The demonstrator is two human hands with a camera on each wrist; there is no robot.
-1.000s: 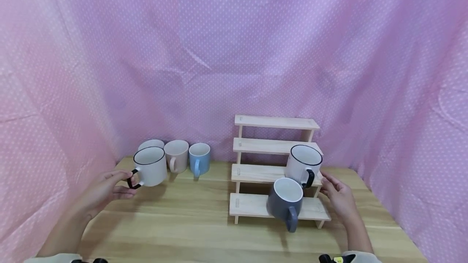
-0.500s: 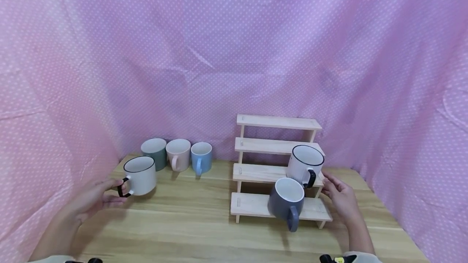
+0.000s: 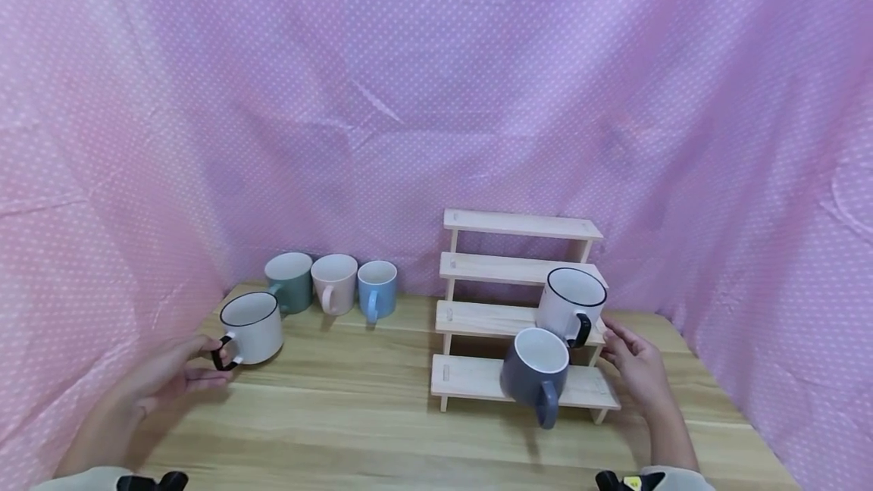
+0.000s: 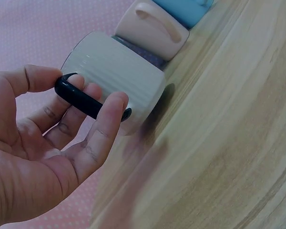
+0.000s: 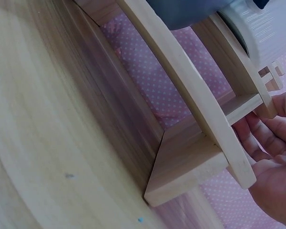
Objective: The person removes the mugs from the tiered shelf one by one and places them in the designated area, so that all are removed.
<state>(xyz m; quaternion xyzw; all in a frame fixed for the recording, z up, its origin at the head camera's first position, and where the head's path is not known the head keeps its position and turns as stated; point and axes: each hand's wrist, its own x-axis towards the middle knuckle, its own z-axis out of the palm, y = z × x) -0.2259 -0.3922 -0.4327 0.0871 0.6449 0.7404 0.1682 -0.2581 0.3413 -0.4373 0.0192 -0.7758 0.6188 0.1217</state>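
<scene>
My left hand (image 3: 167,376) pinches the black handle (image 4: 81,98) of a white mug (image 3: 254,332) with a dark rim. The mug stands upright, its base right at the wooden tabletop, on the left. My right hand (image 3: 639,373) holds the right end of a tiered wooden stand (image 3: 470,381), its fingers curled at the end of the second step up. A second white mug (image 3: 561,314) with a black handle sits on that step. Below it, a dark grey mug (image 3: 527,381) sits on the lowest step, handle towards me.
A green mug (image 3: 293,290), a pale pink mug (image 3: 339,290) and a light blue mug (image 3: 383,295) stand in a row at the back left of the table (image 3: 355,423). Behind and beside the table hangs a pink dotted curtain (image 3: 436,97).
My left hand has brought the white mug down and left, towards me, uncovering the green mug behind it. The right hand stays at the stand.
</scene>
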